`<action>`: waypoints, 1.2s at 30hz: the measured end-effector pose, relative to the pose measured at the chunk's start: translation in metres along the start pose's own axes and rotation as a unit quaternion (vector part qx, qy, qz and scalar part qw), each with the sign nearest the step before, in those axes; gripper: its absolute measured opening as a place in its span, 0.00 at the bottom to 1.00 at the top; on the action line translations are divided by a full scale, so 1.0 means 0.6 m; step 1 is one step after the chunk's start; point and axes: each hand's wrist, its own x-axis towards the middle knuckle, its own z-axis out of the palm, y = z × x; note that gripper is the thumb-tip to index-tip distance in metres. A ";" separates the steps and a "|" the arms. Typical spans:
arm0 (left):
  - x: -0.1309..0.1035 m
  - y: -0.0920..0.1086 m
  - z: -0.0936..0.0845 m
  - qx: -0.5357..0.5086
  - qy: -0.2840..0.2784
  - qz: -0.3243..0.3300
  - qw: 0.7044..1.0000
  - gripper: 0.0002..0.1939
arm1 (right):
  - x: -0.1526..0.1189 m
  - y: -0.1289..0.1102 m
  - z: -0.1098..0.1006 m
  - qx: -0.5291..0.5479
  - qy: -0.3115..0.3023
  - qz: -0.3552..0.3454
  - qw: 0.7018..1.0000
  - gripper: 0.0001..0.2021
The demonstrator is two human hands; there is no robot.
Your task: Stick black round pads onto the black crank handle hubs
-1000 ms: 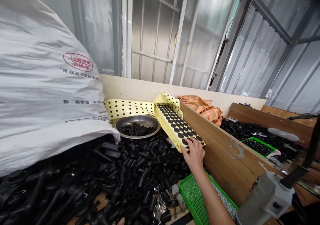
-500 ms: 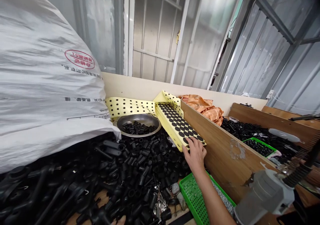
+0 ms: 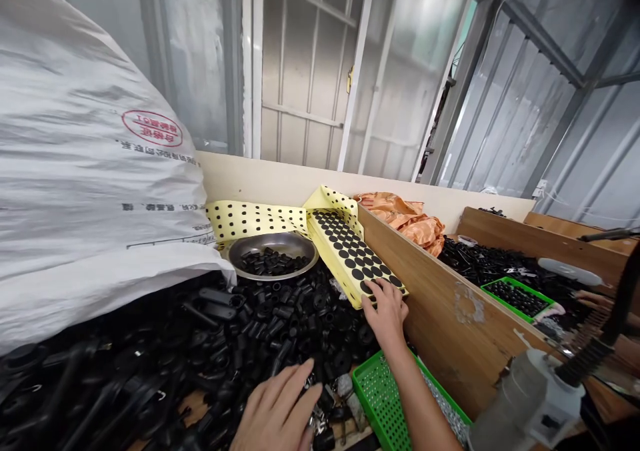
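Observation:
My right hand (image 3: pixel 386 314) rests on the near end of a yellow stack of sheets (image 3: pixel 336 264) covered with round black dots that look like stickers. Its bent fingers are apart, the tips touching the dots nearest me. Low in the middle, my left hand (image 3: pixel 277 411) reaches forward with fingers stretched out, above a heap of black plastic parts (image 3: pixel 270 324). No held object shows in it, though its thumb side is partly hidden. Shiny metal bits lie just beyond its fingers. Beneath my right forearm is a green basket (image 3: pixel 373 397) with small metal pieces.
A steel bowl (image 3: pixel 273 244) of short black parts stands behind the heap. At left bulges a large white sack (image 3: pixel 100 171). A wooden divider (image 3: pixel 430 284) runs along the right, with a grey machine (image 3: pixel 525 397) near me. Beyond it lie more black parts and another person's hand (image 3: pixel 595 299).
My left hand has risen into view from the bottom edge and moved forward over the black parts. My right hand stays at the end of the dotted sheets. The view has shifted slightly.

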 end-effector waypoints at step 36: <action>0.224 -0.005 0.138 -0.660 0.018 -0.475 0.582 0.17 | -0.022 -0.047 -0.043 0.053 -0.008 -0.151 0.987 0.11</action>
